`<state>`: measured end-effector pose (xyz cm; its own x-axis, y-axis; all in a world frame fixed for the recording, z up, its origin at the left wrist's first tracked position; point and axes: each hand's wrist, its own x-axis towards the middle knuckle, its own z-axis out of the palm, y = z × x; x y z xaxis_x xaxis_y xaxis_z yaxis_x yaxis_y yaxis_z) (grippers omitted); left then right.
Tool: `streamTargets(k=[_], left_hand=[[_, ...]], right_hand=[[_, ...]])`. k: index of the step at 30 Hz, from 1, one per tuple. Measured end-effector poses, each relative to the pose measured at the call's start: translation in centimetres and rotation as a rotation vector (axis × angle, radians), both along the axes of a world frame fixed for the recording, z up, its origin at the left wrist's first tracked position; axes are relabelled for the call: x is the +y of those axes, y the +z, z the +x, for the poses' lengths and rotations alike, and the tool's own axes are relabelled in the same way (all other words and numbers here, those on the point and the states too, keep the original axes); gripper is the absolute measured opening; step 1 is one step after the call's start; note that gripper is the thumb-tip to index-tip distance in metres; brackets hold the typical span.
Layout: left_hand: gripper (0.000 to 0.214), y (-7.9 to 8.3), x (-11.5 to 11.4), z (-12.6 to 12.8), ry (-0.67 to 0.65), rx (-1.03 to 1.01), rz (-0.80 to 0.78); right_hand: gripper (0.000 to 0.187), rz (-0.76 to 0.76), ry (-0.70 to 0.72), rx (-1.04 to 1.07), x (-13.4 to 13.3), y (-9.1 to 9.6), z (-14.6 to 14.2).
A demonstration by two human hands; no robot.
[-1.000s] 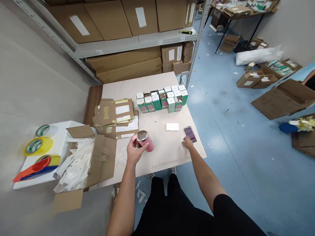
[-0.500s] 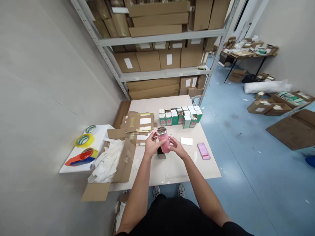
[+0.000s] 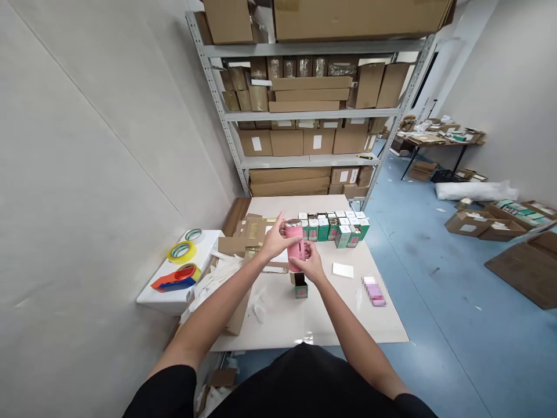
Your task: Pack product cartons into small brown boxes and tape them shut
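Observation:
I hold a pink bottle with a silver cap (image 3: 295,245) upright above the table (image 3: 317,319). My left hand (image 3: 274,239) grips it near the cap. My right hand (image 3: 310,265) wraps its lower part. Directly below the bottle stands a small open green box (image 3: 300,287). Behind it runs a row of several green and white boxes (image 3: 335,227), some open with silver caps showing.
A white card (image 3: 343,270) and a pink phone (image 3: 374,291) lie to the right on the table. Flattened cardboard (image 3: 251,230) and white paper scraps (image 3: 213,281) cover the left side. Tape rolls (image 3: 181,251) sit on a white stand. Shelves with cartons (image 3: 304,142) stand behind.
My right hand left the phone and joined the left on the bottle. Both hands raised the bottle upright above the small green box. The view tilted up.

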<state>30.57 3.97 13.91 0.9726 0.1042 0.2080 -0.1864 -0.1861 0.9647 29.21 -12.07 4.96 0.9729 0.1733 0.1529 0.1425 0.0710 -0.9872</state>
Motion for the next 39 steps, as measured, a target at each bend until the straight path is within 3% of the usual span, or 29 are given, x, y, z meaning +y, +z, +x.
streamTargets(k=[2, 7, 10, 13, 16, 20, 25, 28, 32, 36, 39], left_hand=[[0.131, 0.8, 0.0, -0.2, -0.001, -0.019, -0.031], [0.136, 2.1, 0.2, -0.9, -0.101, 0.025, -0.184], [0.131, 2.8, 0.4, -1.1, -0.071, 0.035, -0.206], [0.131, 3.0, 0.3, -1.1, 0.067, 0.011, -0.169], [0.135, 2.8, 0.2, -1.5, 0.137, 0.013, -0.214], [0.136, 2.0, 0.4, -2.2, 0.033, 0.01, -0.355], [0.139, 1.3, 0.6, -2.3, -0.01, -0.07, -0.393], [0.141, 1.0, 0.7, -2.2, 0.029, -0.056, -0.395], [0.138, 0.5, 0.8, -2.2, -0.032, -0.024, -0.444], [0.132, 0.2, 0.6, -2.1, -0.139, 0.007, -0.398], [0.134, 0.2, 0.4, -1.9, -0.129, 0.041, -0.373]], right_hand=[[0.075, -0.048, -0.002, -0.045, -0.1, 0.5, -0.4], [0.088, 0.028, 0.226, -0.082, -0.6, 1.6, -0.6], [0.097, -0.001, 0.169, -0.111, -0.2, 2.3, -0.5], [0.104, -0.064, 0.061, -0.155, 0.4, 2.8, -0.4], [0.11, -0.085, 0.103, -0.169, 0.8, 3.3, -0.5], [0.104, -0.033, 0.239, -0.17, 0.8, 3.8, -1.0], [0.119, -0.021, 0.099, -0.126, 1.4, 4.0, -1.1], [0.129, -0.01, 0.123, -0.12, 1.2, 3.6, -1.0], [0.114, 0.017, 0.261, -0.101, 0.3, 3.1, -1.1], [0.116, -0.04, 0.123, -0.118, -0.3, 2.6, -1.3], [0.121, -0.082, 0.063, -0.136, -0.7, 2.3, -1.5]])
